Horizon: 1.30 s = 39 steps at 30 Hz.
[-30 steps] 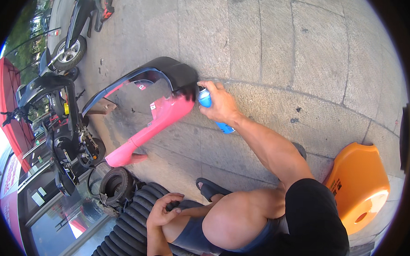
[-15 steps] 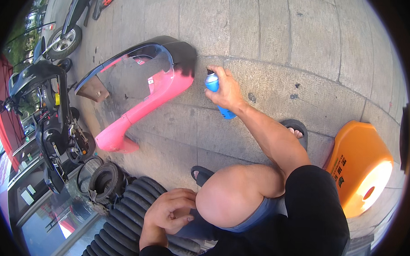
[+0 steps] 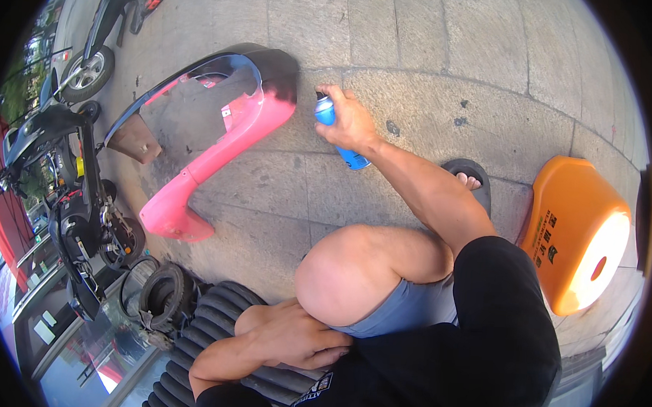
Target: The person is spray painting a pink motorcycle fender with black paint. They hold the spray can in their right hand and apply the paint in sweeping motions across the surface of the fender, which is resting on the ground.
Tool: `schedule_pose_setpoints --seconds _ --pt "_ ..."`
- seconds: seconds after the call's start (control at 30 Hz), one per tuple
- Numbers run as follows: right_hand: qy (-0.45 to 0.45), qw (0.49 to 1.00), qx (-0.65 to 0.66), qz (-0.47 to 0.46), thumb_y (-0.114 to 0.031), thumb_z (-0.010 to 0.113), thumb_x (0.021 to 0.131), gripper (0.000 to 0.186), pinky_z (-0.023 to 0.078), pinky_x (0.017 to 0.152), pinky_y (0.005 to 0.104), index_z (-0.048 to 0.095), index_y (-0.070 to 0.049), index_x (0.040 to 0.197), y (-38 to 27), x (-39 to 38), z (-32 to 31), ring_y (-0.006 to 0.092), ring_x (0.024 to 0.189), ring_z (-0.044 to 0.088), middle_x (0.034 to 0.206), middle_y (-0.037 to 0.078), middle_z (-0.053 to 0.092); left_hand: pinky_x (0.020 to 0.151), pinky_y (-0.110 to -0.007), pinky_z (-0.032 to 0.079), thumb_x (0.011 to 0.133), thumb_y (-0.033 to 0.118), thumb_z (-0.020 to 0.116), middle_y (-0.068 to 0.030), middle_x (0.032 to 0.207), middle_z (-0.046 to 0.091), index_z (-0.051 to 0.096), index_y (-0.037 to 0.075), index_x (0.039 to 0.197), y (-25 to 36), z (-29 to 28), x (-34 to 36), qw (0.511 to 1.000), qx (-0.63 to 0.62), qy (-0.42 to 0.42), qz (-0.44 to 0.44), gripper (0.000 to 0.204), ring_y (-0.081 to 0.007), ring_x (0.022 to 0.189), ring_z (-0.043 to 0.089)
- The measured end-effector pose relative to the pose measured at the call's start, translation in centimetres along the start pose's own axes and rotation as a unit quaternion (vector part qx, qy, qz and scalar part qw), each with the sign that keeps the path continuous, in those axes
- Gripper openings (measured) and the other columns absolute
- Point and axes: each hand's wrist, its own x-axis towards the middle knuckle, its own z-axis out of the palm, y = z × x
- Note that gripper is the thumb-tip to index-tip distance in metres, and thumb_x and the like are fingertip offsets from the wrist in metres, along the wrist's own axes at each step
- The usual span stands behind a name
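Note:
A blue spray can with a black nozzle is gripped in my right hand, tilted, index finger at its top. Its nozzle end points at the black-coated upper end of a pink scooter body panel, a short gap apart from it. The panel lies on the paving; its long upper edge is black too, and the curved lower arm stays pink. My left hand rests across my lap beside my bent knee, holding nothing visible; its fingers lie loosely over the thigh, their tips partly hidden.
An orange plastic stool lies tipped over at right. Stripped scooters stand at left, near a worn tyre and a ribbed black hose. Stone paving spreads around my sandalled foot.
My right hand and the can stay beside the panel's black end, shifting slightly with the view. My left hand has moved from beside the knee down across my lap.

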Motion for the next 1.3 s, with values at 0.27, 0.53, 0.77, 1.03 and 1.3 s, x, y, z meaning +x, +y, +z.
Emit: schedule_pose_setpoints --seconds 0.27,0.53,0.77,1.03,1.3 --pt "0.009 1.0 0.026 0.002 -0.026 0.079 0.077 0.075 0.055 0.096 0.0488 0.048 -0.022 0.146 -1.2 -0.1 0.5 0.0443 0.111 0.066 0.126 0.025 0.059 0.085 -0.044 0.055 0.087 0.022 0.075 -0.0075 0.1 0.073 0.076 0.017 0.103 -0.5 -0.2 -0.1 1.0 -0.014 0.006 -0.006 0.017 -0.0308 0.099 0.069" --pt "0.018 0.998 0.04 -0.049 -0.024 0.078 0.079 0.072 0.054 0.099 0.0475 0.049 -0.02 0.145 -2.0 -0.9 0.6 0.0433 0.114 0.064 0.126 0.024 0.06 0.078 -0.042 0.054 0.087 0.021 0.075 -0.0055 0.094 0.071 0.075 0.018 0.098 -0.4 -0.4 0.4 1.0 -0.011 0.02 0.017 0.011 -0.0286 0.091 0.069" --pt "0.073 0.991 0.051 -0.103 -0.022 0.078 0.079 0.07 0.055 0.099 0.0481 0.051 -0.021 0.143 -3.6 -0.1 -0.1 0.0429 0.114 0.064 0.126 0.022 0.06 0.076 -0.042 0.053 0.088 0.022 0.075 -0.0053 0.091 0.07 0.073 0.017 0.096 -0.2 0.0 0.6 0.999 -0.008 0.031 0.034 0.009 -0.0278 0.088 0.068" --pt "0.034 0.99 -0.015 -0.136 -0.02 0.077 0.079 0.069 0.056 0.093 0.0517 0.052 -0.026 0.143 -3.5 -1.0 -0.1 0.0445 0.11 0.065 0.123 0.022 0.059 0.074 -0.043 0.051 0.088 0.025 0.074 -0.006 0.089 0.067 0.07 0.017 0.098 0.1 -0.2 0.4 0.999 0.012 -0.02 0.025 0.013 -0.0289 0.084 0.067" --pt "-0.021 0.988 -0.063 -0.141 -0.019 0.076 0.078 0.071 0.057 0.092 0.0522 0.052 -0.027 0.143 -3.0 -0.8 0.0 0.0456 0.108 0.065 0.123 0.023 0.058 0.074 -0.045 0.051 0.087 0.026 0.073 -0.0084 0.089 0.066 0.068 0.015 0.099 0.2 -0.4 0.3 0.999 0.025 -0.021 0.022 0.017 -0.0309 0.084 0.066"
